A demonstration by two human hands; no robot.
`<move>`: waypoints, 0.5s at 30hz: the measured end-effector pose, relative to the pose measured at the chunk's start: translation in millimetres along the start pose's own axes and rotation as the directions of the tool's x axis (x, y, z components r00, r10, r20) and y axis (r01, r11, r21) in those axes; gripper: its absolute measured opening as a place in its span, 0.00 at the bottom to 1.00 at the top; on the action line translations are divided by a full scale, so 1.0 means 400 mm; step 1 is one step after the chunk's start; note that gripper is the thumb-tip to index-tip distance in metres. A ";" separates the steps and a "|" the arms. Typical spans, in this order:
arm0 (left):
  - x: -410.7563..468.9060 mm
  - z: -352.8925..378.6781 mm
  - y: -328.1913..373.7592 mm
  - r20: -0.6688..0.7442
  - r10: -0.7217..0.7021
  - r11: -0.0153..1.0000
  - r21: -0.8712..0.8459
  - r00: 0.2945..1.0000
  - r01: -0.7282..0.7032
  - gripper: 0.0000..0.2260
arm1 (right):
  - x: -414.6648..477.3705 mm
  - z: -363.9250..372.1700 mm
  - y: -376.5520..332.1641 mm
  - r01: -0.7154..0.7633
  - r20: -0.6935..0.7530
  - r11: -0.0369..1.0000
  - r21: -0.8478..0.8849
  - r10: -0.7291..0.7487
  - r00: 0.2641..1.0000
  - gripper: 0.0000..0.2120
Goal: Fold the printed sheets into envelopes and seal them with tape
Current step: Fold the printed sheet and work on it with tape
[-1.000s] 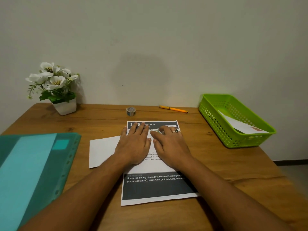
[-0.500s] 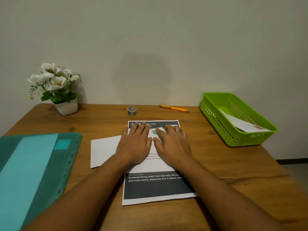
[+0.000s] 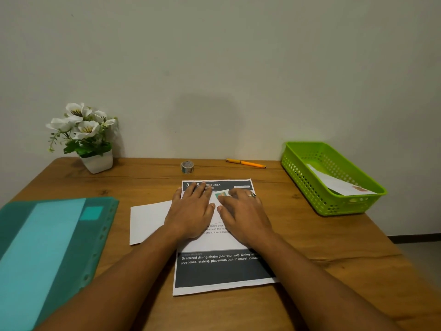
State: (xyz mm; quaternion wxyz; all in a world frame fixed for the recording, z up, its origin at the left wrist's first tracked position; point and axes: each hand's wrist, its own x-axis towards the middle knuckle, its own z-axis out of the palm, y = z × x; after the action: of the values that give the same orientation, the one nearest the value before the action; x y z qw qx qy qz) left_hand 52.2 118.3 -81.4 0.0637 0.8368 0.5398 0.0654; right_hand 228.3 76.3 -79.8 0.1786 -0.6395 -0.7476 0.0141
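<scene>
White printed sheet (image 3: 222, 268) runs lengthwise away, heading far; left hand (image 3: 191, 211), right hand (image 3: 243, 215) press flat.

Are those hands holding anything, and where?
Nothing is gripped. The left hand and right hand lie flat, pressing the folded white paper onto the printed sheet.

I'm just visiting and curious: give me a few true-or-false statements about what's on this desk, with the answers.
1. The left hand and the right hand lie flat on the printed sheet. True.
2. The orange pen lies between the tape roll and the green basket. True.
3. The tape roll is in the basket. False: it stands on the table.
4. The basket is empty. False: it holds white folded paper.
</scene>
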 end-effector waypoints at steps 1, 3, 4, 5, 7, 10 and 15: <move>-0.003 -0.008 -0.003 -0.009 0.001 1.000 -0.025 1.000 -0.001 0.27 | -0.002 -0.001 -0.002 -0.004 -0.001 1.000 0.001 0.004 1.000 0.21; -0.017 -0.032 -0.014 -0.035 -0.012 0.999 -0.051 0.999 0.010 0.27 | -0.004 -0.003 -0.007 -0.012 0.005 1.000 -0.001 0.012 1.000 0.25; -0.028 -0.048 -0.023 -0.043 -0.029 0.999 -0.047 0.999 0.027 0.28 | -0.005 -0.005 -0.008 -0.019 0.016 1.000 -0.002 0.019 1.000 0.27; -0.043 -0.067 -0.033 -0.039 -0.049 0.998 -0.040 0.998 0.048 0.29 | -0.006 -0.006 -0.008 -0.026 0.028 1.000 -0.005 0.026 0.999 0.28; -0.077 -0.106 -0.066 -0.008 -0.091 0.995 -0.027 0.996 0.091 0.31 | -0.007 -0.010 -0.010 -0.024 0.040 1.000 -0.010 0.024 0.999 0.30; -0.124 -0.160 -0.137 0.067 -0.168 0.985 0.046 0.984 0.165 0.34 | -0.012 -0.017 -0.016 -0.019 0.047 1.000 -0.019 0.020 0.999 0.33; -0.188 -0.203 -0.214 0.113 -0.367 0.909 0.255 0.923 0.330 0.39 | -0.016 -0.026 -0.021 -0.006 0.059 0.999 -0.039 0.008 0.998 0.35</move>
State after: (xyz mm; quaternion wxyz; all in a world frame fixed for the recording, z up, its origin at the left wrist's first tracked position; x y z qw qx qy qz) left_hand -69.7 87.9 -19.7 0.0190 0.7308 0.6779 -0.0770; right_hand 223.8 66.7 -69.5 0.1439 -0.6448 -0.7504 0.0190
